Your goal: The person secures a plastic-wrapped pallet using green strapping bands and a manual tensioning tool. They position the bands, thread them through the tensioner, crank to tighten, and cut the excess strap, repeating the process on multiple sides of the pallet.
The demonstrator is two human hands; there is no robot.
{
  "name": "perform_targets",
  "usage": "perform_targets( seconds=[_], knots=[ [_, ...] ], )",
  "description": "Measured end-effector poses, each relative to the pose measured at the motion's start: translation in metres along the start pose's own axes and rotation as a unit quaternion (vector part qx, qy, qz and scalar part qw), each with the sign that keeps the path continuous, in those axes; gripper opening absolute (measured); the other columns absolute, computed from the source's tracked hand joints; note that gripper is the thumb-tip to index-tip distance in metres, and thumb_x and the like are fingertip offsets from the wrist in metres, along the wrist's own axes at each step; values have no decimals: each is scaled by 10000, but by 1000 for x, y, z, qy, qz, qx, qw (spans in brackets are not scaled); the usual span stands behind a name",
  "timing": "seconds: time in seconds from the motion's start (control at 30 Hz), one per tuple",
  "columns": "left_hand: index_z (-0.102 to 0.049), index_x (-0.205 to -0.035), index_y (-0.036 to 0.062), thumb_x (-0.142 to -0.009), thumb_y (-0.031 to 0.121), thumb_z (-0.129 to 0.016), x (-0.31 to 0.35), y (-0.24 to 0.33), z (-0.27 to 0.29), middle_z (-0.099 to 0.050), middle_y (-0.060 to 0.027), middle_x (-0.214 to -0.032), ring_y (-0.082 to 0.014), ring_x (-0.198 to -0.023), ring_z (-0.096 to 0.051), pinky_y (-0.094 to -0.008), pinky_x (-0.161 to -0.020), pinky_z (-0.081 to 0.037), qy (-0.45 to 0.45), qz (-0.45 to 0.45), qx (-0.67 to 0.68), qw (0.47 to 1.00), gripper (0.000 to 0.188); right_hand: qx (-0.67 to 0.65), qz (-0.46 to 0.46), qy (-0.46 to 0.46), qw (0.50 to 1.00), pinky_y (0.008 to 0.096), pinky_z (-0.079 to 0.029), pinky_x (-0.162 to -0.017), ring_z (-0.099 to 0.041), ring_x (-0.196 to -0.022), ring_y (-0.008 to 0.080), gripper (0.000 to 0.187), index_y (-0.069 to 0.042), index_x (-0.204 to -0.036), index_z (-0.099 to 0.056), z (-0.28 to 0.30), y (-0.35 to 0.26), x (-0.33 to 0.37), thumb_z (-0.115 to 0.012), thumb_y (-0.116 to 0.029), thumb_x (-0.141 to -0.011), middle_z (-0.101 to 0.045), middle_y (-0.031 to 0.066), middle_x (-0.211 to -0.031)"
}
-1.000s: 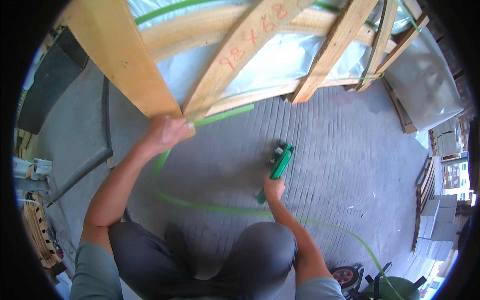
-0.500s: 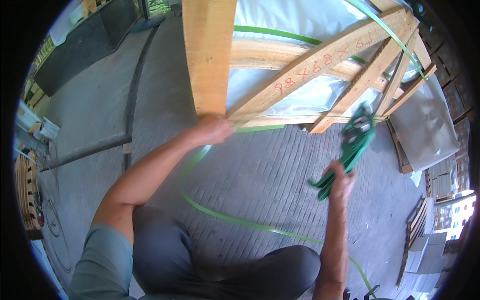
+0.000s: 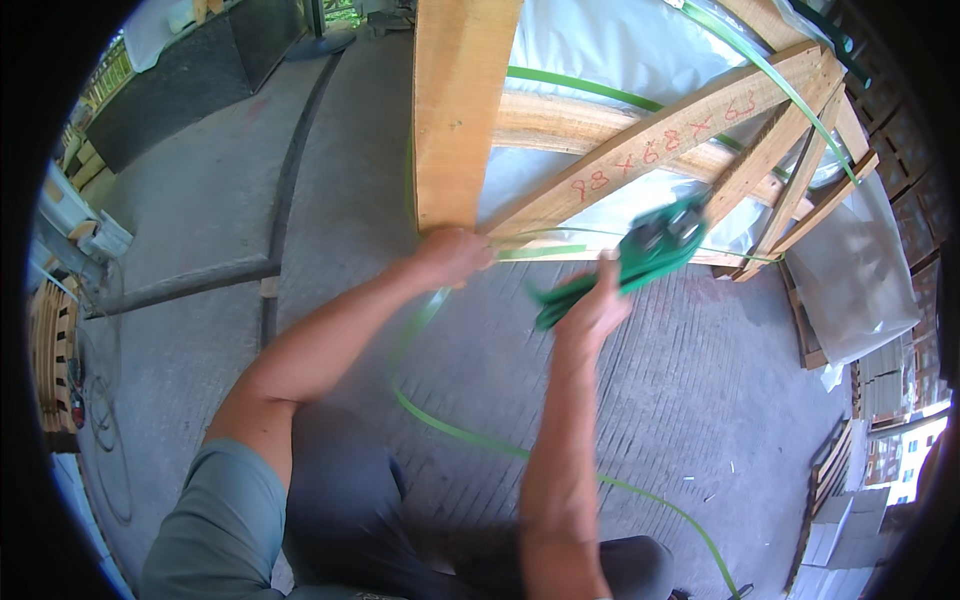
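My left hand [image 3: 457,256] is closed on a green strap at the lower left corner of a wooden crate [image 3: 462,110]. The strap's slack part [image 3: 450,428] loops down from there and curves over the floor to the right. In my right hand [image 3: 597,308] are the handles of a green hand strapping tool [image 3: 660,240] with a metal mechanism, slightly smeared by motion. The tool's head is up in front of the crate's lower edge, right of my left hand. White film [image 3: 580,50] shows between the crate's slats.
A film-wrapped load [image 3: 860,270] stands right of the crate, with pale stacked boxes [image 3: 845,535] at the lower right. Dark panels [image 3: 190,80] lean at the upper left. A cable [image 3: 105,430] lies coiled on the grooved concrete floor [image 3: 690,400].
My right hand has carried the strapping tool leftward and up, closer to my left hand. My left hand stays at the crate corner. The whole view has shifted slightly.
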State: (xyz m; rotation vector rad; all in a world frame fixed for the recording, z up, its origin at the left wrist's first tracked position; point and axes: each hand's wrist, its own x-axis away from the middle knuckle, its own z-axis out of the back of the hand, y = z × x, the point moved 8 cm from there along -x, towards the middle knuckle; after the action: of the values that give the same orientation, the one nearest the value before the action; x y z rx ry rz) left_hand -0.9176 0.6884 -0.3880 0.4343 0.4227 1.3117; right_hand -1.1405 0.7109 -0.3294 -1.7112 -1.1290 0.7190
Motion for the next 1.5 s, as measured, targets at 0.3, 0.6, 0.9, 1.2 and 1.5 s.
perform_targets(
  seconds=[0.3,0.6,0.9,1.2,1.5],
  knots=[
    [-560,-741,-1,-945,339,-507,5,17,10,-561,-216,-624,-396,-608,-576,-476,-581,-433,56,-53,-57,995,401,19,-273,54,960,331,-433,-439,-539,-462,210,199,21,-852,-529,74,174,105,-622,-140,-781,-537,114,-583],
    [-551,-719,7,-935,342,-525,12,31,12,-539,-219,-601,-399,-579,-551,-482,-568,-415,76,-143,-87,983,399,36,-268,-10,963,317,-439,-452,-543,-466,197,183,11,-867,-535,48,163,104,-626,-122,-780,-537,91,-600],
    [-609,-806,61,-897,270,-527,10,29,10,-608,-164,-667,-381,-636,-613,-483,-574,-483,40,-106,-145,983,243,62,-238,-38,969,311,-434,-439,-556,-470,185,164,11,-836,-533,39,150,109,-627,-115,-793,-552,89,-597],
    [-615,-799,40,-920,313,-486,8,18,7,-618,-188,-685,-393,-647,-613,-500,-595,-475,29,-41,-92,995,326,74,-242,-43,966,304,-432,-442,-559,-476,182,185,13,-824,-535,40,149,111,-630,-141,-789,-557,88,-595],
    [-615,-786,47,-918,310,-486,9,20,8,-624,-191,-697,-395,-653,-613,-509,-598,-470,16,-44,-95,994,321,61,-240,-49,968,306,-428,-446,-554,-474,178,176,19,-837,-529,38,148,113,-621,-123,-787,-552,82,-610]
  ],
)
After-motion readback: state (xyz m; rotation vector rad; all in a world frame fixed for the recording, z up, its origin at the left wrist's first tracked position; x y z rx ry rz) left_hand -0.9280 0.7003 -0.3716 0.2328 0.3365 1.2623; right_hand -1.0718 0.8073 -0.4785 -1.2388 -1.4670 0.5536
